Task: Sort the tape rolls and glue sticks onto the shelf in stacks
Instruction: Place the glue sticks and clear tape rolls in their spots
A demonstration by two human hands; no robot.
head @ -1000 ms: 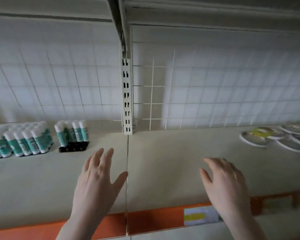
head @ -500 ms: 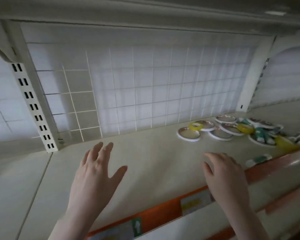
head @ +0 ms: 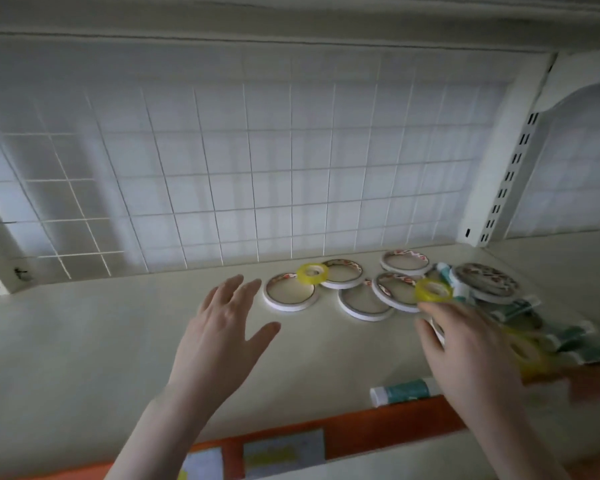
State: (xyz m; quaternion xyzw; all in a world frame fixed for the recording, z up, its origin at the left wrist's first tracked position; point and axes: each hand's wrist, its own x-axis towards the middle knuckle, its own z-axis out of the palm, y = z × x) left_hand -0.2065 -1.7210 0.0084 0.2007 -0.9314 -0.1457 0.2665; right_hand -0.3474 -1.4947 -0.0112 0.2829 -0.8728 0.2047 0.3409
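The view has swung right along the shelf (head: 84,341), bringing a loose pile of white tape rolls (head: 290,296) close. Left hand (head: 222,337) hovers spread just left of the pile; right hand (head: 471,351), fingers relaxed, reaches its near edge, holding nothing. A glue stick (head: 404,391) lies just in front. Sorting here looks unstarted.

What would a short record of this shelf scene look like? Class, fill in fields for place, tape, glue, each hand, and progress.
place: shelf with wire grid back
white tape rolls: lying flat, scattered, some overlapping
yellow tape rolls: small, resting on white ones
glue sticks: lying loose; one by the orange front edge, others at right, blurred
left hand: open, fingers spread, above the shelf
right hand: open, reaching toward the pile, holding nothing visible
progress: no stacks in view yet
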